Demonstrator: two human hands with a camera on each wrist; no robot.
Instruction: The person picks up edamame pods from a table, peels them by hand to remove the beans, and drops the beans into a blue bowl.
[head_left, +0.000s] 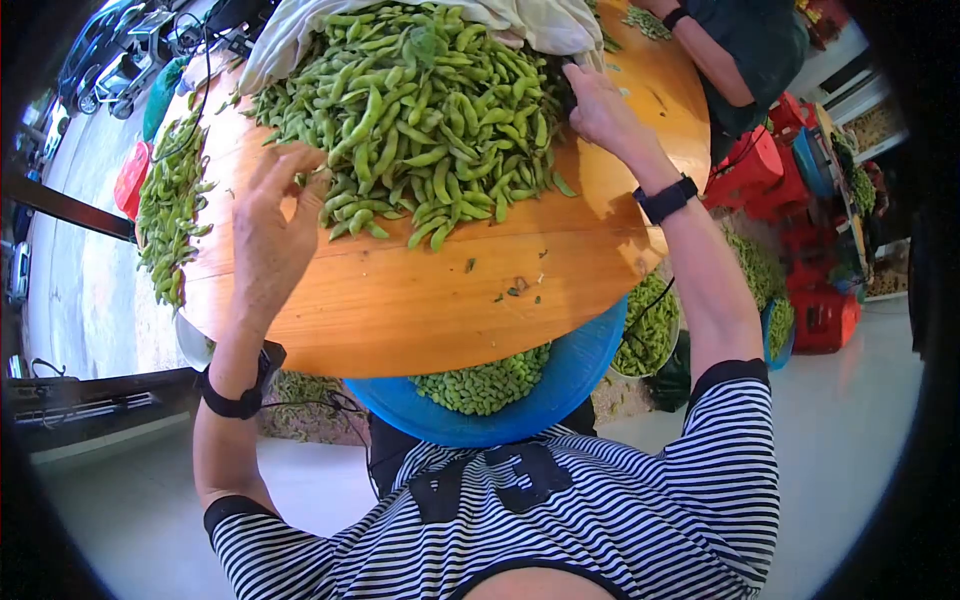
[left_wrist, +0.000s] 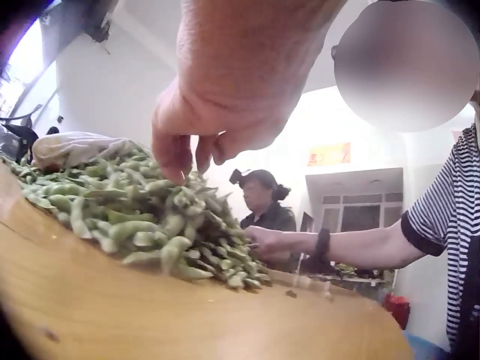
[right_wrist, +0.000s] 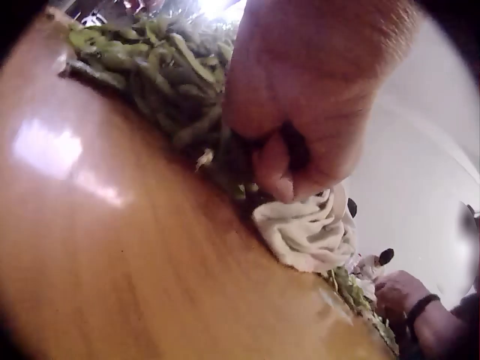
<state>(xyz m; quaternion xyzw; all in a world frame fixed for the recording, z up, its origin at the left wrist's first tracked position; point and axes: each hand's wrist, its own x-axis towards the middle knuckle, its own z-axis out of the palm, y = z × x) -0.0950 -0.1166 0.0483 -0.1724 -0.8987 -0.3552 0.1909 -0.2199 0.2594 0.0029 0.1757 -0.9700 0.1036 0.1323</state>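
Both hands work at the heaped green soybean pods on the wooden table, apparently in a gathering step that calls next for a sure fingertip grasp. The left hand arches half-curled at the pile's left edge, its hold indeterminable; the right hand, its arm reaching far, curls closely around a dark object.

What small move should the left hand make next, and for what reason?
Probably lower the left hand slightly to pinch one of the green pods: its bent fingers hang at their edge, while the right hand is closed round something dark.
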